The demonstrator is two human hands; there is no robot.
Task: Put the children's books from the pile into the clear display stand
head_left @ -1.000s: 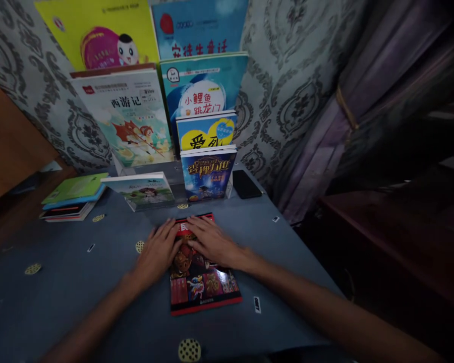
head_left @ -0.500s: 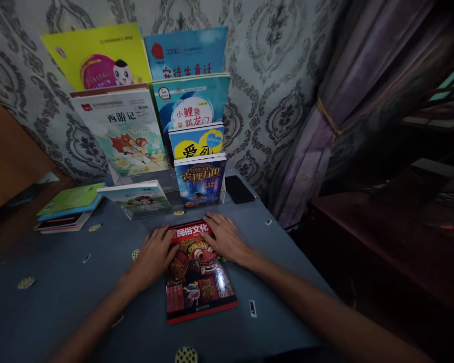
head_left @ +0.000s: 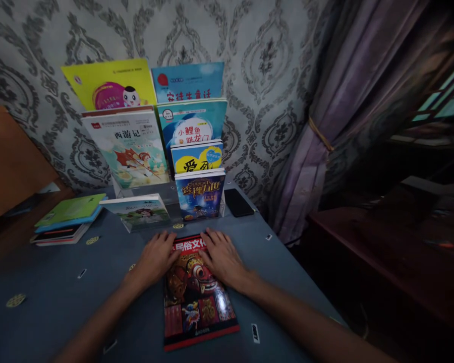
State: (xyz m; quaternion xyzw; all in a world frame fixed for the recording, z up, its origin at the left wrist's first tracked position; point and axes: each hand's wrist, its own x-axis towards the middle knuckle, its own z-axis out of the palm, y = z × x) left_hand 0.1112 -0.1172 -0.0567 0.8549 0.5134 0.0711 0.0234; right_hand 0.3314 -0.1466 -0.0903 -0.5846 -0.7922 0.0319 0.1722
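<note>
A dark book with a red title band and mask pictures (head_left: 200,297) lies flat on the blue-grey table. On its upper left edge rests my left hand (head_left: 155,257), palm down, fingers spread. My right hand (head_left: 223,257) lies over its upper right corner, fingers also apart. Neither hand is closed round the book. Just beyond them, a rack holds upright books in tiers: a blue one (head_left: 201,196) at the front, a white-topped one (head_left: 130,151) and a yellow one (head_left: 113,80) at the left, and teal and blue ones at the right.
A tilted book (head_left: 142,210) stands low at the rack's front left. Farther left is a small stack of books (head_left: 70,214). A black phone (head_left: 239,202) lies right of the rack. Purple curtain (head_left: 306,151) and a dark red surface (head_left: 371,252) are to the right.
The whole scene sits lower in the view, as the camera has tilted up. Both hands remain at the book's upper edges.
</note>
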